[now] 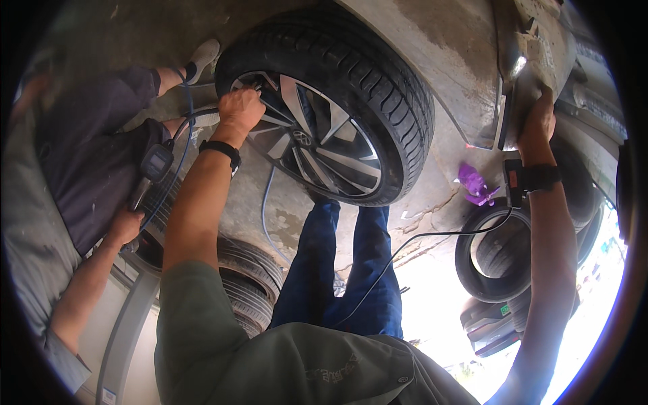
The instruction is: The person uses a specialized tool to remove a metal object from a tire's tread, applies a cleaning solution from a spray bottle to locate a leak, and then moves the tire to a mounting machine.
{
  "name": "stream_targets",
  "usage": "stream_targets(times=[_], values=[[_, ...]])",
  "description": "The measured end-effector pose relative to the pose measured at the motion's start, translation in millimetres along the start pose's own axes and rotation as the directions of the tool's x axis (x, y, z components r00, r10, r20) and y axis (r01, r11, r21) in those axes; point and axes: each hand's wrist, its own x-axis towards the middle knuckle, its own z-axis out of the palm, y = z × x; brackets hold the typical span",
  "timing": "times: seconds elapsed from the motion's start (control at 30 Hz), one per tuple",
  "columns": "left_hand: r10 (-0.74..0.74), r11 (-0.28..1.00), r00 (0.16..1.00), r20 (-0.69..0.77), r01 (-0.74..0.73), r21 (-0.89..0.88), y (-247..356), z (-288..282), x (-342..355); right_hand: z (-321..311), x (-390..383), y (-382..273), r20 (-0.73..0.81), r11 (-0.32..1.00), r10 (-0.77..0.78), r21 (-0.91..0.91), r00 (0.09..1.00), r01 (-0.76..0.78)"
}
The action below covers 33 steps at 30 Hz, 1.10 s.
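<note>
A car wheel (398, 165) with a black tyre and silver-and-black alloy rim fills the upper centre. My left hand (239, 111) is closed at the rim's upper left, around the end of a black hose (208, 113); the fitting is mostly hidden by my fingers. The hose runs to a handheld inflator gauge (156, 163), held by a co-worker's hand (125, 226) at the left. My right hand (540, 118) is closed on the edge of a grey metal part (523, 74) at the upper right. A black box (513, 182) with a cable sits beside that wrist.
A co-worker's legs (94, 148) and shoe (204, 55) are at the left. Stacked tyres (246, 293) lie at lower left, more tyres (489, 290) at right. A blue hose (265, 209) crosses the cracked concrete floor (425, 209). Purple plastic (478, 185) lies right of the wheel.
</note>
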Motion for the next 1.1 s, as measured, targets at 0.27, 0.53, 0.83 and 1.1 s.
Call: stream_targets(times=[0.27,0.53,0.83,1.1], values=[[-0.006,1.0,1.0,0.004,0.006,0.015,0.1,0.5,0.2,-1.3,9.9,6.4,0.018,0.998,-0.013,0.065,1.0,0.012],[-0.011,1.0,1.0,0.017,0.011,0.027,0.4,1.8,1.1,-2.1,18.3,8.7,0.003,0.998,-0.015,0.056,1.0,0.015],[-0.028,0.999,0.999,0.03,0.027,0.033,1.8,-2.3,0.2,-0.2,9.8,5.3,-0.029,1.0,-0.016,0.019,0.999,0.017],[-0.02,0.999,0.999,0.031,0.019,0.032,4.5,-2.6,1.4,-0.7,13.2,9.5,-0.064,0.998,-0.063,-0.002,0.996,0.063]])
